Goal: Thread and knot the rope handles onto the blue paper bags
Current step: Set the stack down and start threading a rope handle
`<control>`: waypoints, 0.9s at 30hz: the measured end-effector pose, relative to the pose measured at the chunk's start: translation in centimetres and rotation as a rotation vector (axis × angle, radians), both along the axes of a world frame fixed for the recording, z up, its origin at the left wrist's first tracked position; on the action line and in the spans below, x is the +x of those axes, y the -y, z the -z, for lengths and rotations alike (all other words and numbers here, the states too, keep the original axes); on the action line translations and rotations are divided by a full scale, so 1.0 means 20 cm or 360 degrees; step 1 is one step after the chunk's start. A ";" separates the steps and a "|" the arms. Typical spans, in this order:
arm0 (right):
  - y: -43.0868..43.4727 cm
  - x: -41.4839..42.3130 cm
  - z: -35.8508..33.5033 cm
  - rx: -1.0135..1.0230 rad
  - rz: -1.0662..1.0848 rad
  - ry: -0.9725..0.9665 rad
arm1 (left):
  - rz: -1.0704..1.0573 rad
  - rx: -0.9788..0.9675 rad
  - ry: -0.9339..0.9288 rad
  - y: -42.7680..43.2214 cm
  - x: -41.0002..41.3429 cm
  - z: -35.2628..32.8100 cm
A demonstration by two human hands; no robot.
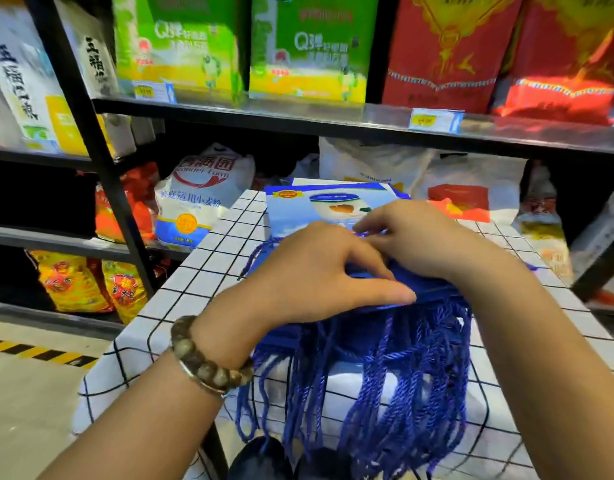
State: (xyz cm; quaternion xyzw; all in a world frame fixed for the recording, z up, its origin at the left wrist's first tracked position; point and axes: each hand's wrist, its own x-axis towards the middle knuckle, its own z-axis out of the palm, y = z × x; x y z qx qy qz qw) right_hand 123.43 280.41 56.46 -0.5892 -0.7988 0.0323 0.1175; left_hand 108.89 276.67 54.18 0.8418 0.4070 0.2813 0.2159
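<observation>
Shelves [333, 116] packed with sacks and boxes are standing at the far side. A checked counter [208, 265] is carrying a flat stack of blue bags [298, 209], with ropes [412, 375] hanging over its near edge. The left hand [319, 271], wearing a bead bracelet [201, 362], is pinching the bags' blue top edge between thumb and curled fingers. The right hand [423, 233], fingers bent, is pinching that edge just beside it.

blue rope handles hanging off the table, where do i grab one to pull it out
Probably pinch one of the blue rope handles high up, just below the blue paper bags, from the near side: there they hang straight; lower down they tangle.
</observation>
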 end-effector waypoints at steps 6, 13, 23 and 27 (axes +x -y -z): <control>-0.09 0.02 0.05 0.0063 0.0028 -0.0054 | -0.0629 0.0143 0.0239 -0.14 -0.19 -0.03; -0.12 0.06 0.09 0.0170 0.0227 -0.0456 | -0.0915 0.0008 -0.0568 -0.21 -0.27 0.02; 0.14 -0.02 -0.08 -0.0220 -0.0361 -0.1536 | -0.0624 0.0054 0.0398 -0.12 -0.12 -0.25; 0.19 -0.04 -0.09 -0.0471 -0.0371 -0.1473 | -0.0569 0.0061 0.0599 -0.12 -0.03 -0.22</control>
